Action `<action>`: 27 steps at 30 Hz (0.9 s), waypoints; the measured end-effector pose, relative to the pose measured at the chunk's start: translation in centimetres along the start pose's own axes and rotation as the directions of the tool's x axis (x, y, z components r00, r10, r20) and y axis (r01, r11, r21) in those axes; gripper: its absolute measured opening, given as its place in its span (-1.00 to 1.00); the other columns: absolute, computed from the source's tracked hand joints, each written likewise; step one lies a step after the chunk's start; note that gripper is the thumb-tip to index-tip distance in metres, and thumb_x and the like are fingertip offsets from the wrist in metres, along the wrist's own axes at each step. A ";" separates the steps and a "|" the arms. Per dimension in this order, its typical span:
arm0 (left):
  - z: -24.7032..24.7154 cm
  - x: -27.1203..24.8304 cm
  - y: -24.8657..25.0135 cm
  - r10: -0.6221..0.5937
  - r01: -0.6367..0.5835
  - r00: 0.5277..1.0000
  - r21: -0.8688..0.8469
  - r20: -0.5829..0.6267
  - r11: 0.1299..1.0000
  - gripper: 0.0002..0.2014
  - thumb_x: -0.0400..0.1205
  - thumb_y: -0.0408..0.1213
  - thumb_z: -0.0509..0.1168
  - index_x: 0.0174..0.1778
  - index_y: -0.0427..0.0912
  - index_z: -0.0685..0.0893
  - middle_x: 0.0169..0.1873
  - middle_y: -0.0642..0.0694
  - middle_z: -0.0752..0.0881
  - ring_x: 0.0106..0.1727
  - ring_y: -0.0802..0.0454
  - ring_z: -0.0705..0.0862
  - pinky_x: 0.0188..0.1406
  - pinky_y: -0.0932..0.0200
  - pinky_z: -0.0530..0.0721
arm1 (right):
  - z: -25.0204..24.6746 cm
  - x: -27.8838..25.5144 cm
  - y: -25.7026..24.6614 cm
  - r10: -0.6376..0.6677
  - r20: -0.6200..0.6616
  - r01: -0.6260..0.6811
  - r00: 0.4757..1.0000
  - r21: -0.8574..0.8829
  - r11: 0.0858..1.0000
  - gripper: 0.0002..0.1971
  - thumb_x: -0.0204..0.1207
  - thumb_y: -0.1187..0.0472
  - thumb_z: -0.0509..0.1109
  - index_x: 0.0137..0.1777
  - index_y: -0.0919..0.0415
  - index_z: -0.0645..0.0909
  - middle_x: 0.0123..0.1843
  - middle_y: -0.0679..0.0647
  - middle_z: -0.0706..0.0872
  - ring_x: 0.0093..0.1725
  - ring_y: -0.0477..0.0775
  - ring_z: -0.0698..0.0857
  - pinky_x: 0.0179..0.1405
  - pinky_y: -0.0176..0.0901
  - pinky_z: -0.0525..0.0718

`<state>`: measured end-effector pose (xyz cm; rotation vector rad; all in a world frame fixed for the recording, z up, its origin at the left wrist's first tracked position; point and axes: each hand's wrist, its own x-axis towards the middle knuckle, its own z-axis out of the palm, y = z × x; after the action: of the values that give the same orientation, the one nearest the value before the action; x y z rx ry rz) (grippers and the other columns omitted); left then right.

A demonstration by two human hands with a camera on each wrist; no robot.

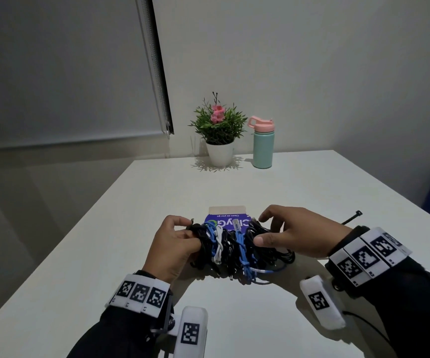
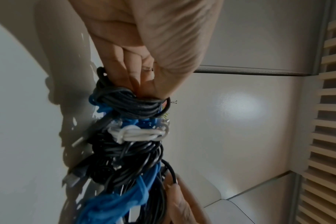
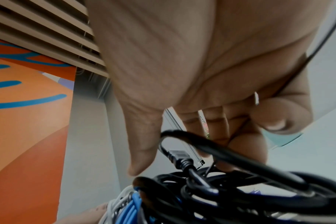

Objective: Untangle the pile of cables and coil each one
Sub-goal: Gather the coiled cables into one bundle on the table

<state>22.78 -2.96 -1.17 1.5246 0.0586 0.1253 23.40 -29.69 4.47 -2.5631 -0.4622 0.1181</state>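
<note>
The tangled pile of black, blue and white cables [image 1: 237, 250] rests on the white desk [image 1: 234, 187], partly over a blue printed card [image 1: 228, 219]. The left hand [image 1: 174, 248] grips its left end with curled fingers. The right hand [image 1: 294, 235] holds its right end, fingers bent around black strands.

office-like room: white table [image 1: 312, 192], roller blind [image 1: 61, 73], potted plant [image 1: 217, 130].
</note>
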 end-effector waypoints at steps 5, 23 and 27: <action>0.5 0.2 -1.1 0.035 -0.047 0.991 -0.092 -0.133 0.995 -0.60 0.23 -0.45 0.43 -0.06 0.01 0.66 -0.27 -0.27 0.78 -0.35 -0.22 0.68 -0.43 -0.42 0.66 | 0.3 -0.1 -0.5 -0.071 0.012 0.071 0.997 0.036 0.997 -0.39 0.39 -0.40 0.41 0.41 -0.24 0.43 0.07 -0.22 0.61 -0.09 -0.27 0.66 -0.23 -0.36 0.50; 0.4 1.1 -2.1 0.057 -0.130 0.913 -0.156 -0.404 0.979 -0.64 0.49 -0.62 0.34 0.00 -0.04 0.62 -0.11 -0.10 0.60 -0.30 -0.08 0.62 -0.40 0.09 0.65 | -0.2 0.0 -0.4 -0.034 -0.022 0.030 0.999 -0.135 0.990 -0.57 0.67 -0.25 0.14 0.20 0.04 0.64 0.10 -0.02 0.75 0.06 0.00 0.67 0.08 -0.07 0.63; -0.6 1.8 -2.7 0.038 -0.135 0.893 -0.187 -0.448 0.973 -0.63 0.44 -0.57 0.31 -0.04 0.03 0.61 -0.15 -0.09 0.53 -0.35 -0.10 0.57 -0.40 0.04 0.57 | -0.4 -0.2 -0.6 -0.065 -0.061 0.058 0.996 -0.117 0.991 -0.34 0.57 -0.39 -0.05 -0.07 0.17 0.63 -0.17 0.05 0.73 -0.13 0.06 0.67 -0.06 -0.04 0.59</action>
<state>24.67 -2.29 -3.77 1.2581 0.3305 0.5357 23.05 -29.45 5.08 -2.6530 -0.5372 -0.0146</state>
